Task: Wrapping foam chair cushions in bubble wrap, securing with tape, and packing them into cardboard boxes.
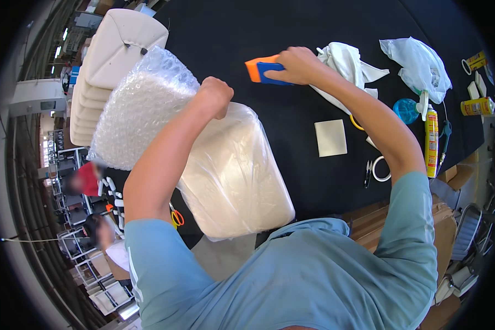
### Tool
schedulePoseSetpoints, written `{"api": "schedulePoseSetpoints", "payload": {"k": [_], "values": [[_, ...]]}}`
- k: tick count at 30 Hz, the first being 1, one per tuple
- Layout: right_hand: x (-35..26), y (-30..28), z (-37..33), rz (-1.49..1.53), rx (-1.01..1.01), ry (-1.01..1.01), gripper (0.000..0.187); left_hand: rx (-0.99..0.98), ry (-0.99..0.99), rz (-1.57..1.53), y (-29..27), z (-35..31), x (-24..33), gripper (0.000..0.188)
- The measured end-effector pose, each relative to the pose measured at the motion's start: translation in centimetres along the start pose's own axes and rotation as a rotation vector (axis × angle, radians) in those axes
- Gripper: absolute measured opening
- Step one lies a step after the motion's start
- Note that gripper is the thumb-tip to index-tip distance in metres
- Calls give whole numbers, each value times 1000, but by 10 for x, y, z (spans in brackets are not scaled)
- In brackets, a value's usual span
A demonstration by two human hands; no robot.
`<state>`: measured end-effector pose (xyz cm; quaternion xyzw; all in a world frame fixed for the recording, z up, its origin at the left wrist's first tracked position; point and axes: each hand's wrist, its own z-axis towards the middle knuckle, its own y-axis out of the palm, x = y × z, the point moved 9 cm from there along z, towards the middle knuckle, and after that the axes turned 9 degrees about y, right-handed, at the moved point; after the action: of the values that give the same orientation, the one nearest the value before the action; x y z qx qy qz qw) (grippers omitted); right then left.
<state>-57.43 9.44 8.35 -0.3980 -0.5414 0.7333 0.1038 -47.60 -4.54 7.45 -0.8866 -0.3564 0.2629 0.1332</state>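
Note:
A cream cushion (239,173) in a clear plastic bag lies on the black-covered table (225,41), partly under my left forearm. My left hand (217,97) is closed in a fist at the cushion's far edge; what its fingers grip, if anything, is hidden. Beside it, to the left, a sheet of bubble wrap (140,110) leans against a stack of cream padded seats (118,52). Farther right, my right hand (301,65) is wrapped round an orange-and-blue block-shaped object (267,70), held apart from the cushion. I cannot make out its exact kind.
On the right lie a white cloth (346,58), a cream square piece (330,138), a tape roll (381,169), small snips (367,174), a blue spray bottle (406,111), a yellow can (432,143) and a plastic bag (423,69). Orange-handled scissors (176,217) sit left of the cushion.

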Motion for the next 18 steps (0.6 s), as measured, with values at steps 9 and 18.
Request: {"api": "schedulePoseSetpoints", "payload": {"k": [9, 18], "values": [[96, 8, -140, 747, -103, 481, 49, -192, -54, -163, 19, 19, 14, 53], [102, 42, -273, 1284, 48, 708, 38, 903, 134, -991, -33, -49, 76, 62]]}}
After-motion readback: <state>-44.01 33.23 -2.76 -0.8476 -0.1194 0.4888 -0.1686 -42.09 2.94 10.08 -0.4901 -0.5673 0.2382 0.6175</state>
